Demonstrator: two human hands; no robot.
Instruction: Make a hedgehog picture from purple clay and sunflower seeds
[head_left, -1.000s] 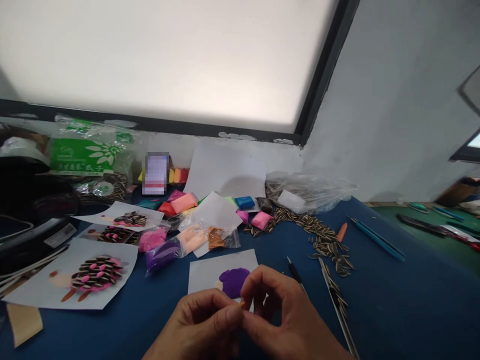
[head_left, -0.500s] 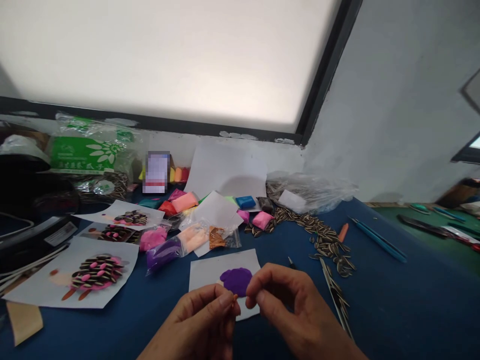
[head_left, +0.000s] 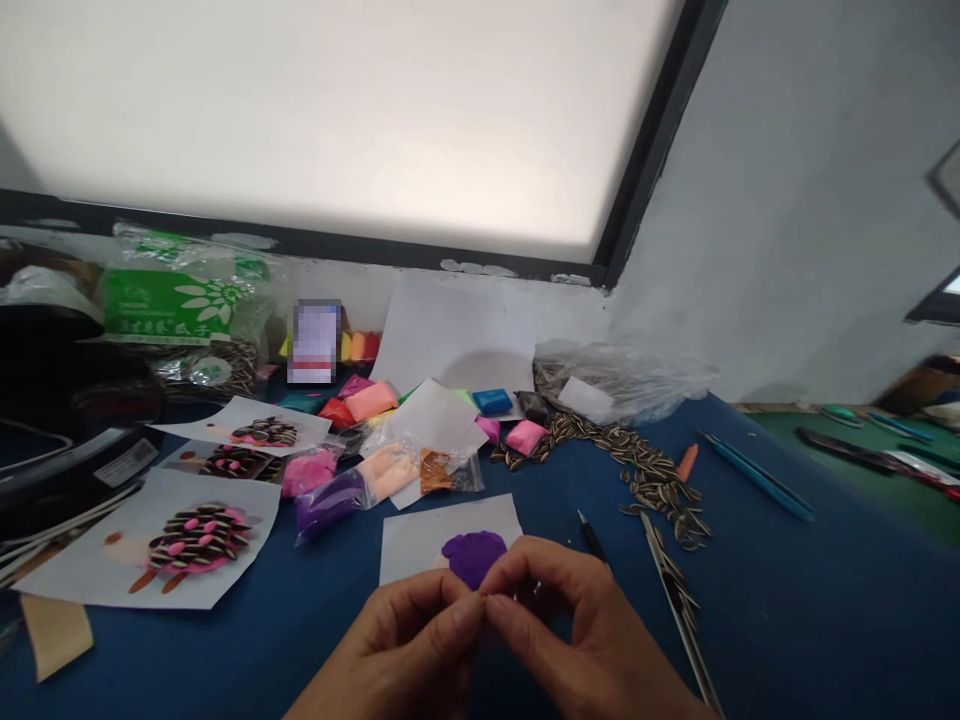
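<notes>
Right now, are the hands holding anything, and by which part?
Seemingly a tiny orange bit, pinched between the left hand and right hand; I can't tell by which part.

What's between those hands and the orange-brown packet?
In the head view, a white sheet bearing a purple shape lies between the left hand and right hand and the orange-brown packet, then a narrow strip of blue tabletop.

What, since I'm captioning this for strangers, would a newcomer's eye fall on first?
Probably the glowing white panel across the top. Then the deep purple shape on paper just beyond the hands, and, at lower left, the pink figure studded with striped seeds.
</notes>
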